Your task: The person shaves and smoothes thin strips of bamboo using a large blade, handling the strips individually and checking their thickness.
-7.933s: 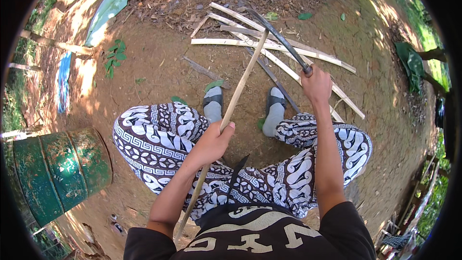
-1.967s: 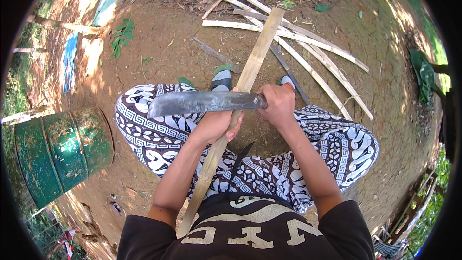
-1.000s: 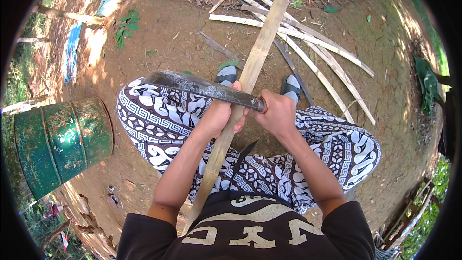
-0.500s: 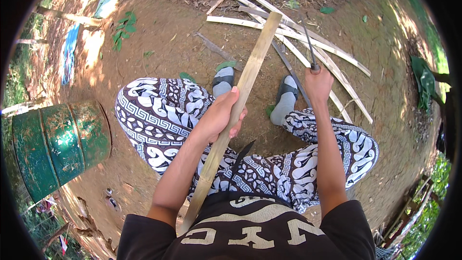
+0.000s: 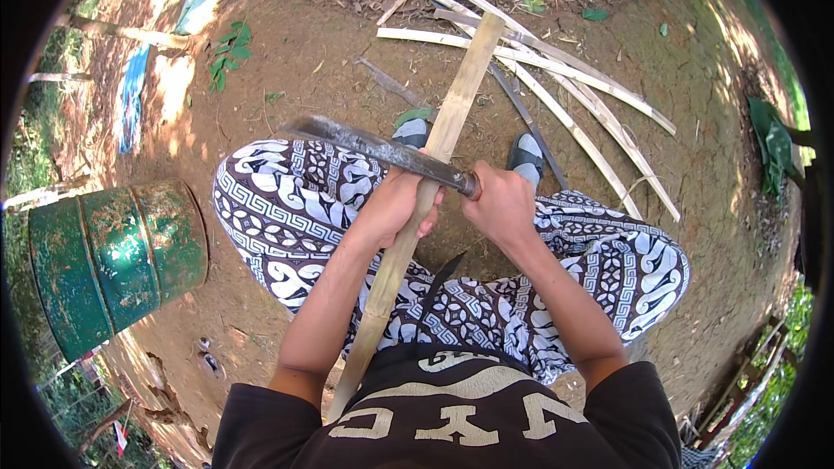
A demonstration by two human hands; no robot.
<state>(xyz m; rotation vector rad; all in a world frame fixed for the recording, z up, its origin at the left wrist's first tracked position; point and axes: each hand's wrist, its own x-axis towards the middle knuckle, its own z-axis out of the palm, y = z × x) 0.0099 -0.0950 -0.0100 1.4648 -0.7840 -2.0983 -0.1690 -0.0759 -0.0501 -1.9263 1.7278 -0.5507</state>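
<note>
So half a second back the right hand (image 5: 502,205) was out front, now its long dark steel blade (image 5: 373,149) lies across the pale bamboo slat (image 5: 434,161) that the left hand (image 5: 395,208) grips tight, looks ready to shave it.

Sunlight is dappling the bare dirt ground (image 5: 287,78); a green metal drum (image 5: 113,260) is lying at left.
</note>
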